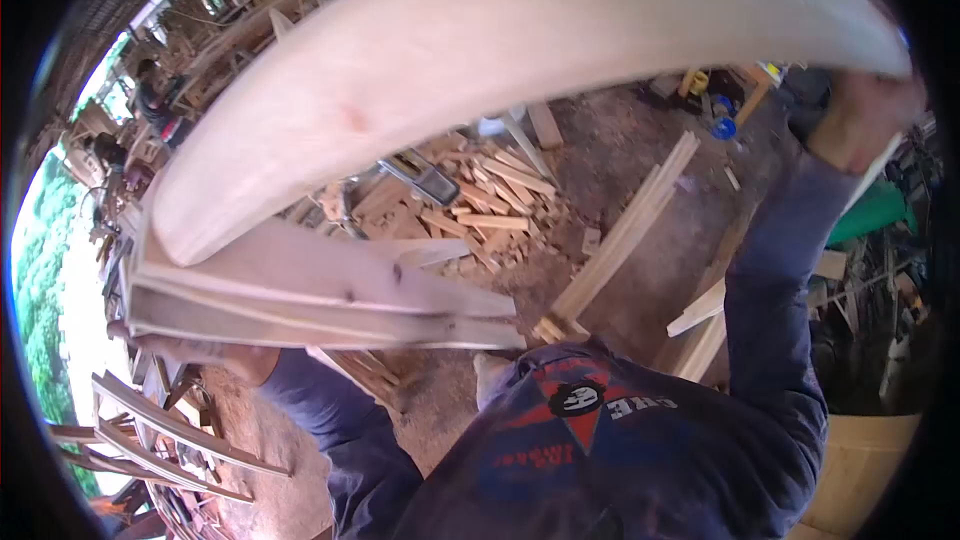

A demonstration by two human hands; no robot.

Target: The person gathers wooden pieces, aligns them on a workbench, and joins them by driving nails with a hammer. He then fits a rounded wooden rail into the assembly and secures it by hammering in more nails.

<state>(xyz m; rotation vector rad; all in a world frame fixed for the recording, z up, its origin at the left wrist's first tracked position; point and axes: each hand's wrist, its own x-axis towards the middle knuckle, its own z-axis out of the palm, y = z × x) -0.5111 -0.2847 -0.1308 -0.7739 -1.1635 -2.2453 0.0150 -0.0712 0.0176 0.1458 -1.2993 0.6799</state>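
A large, pale curved wooden board (pixel 480 50) arches across the top of the head view, close to the camera. At its right end my right hand (pixel 870 120) is closed round the edge, slightly blurred. Lower left, a stack of curved wooden boards (pixel 300 305) lies under the big board's left end. My left hand (pixel 215 352) is beneath this stack and supports it; its fingers are partly hidden by the wood. Both forearms are in dark sleeves.
A heap of wood offcuts (pixel 500 195) lies on the floor ahead, with long wooden strips (pixel 630 230) to its right. Curved wooden pieces (pixel 180 440) are at lower left. People (pixel 155 100) are at the far left. A green object (pixel 875 215) is at right.
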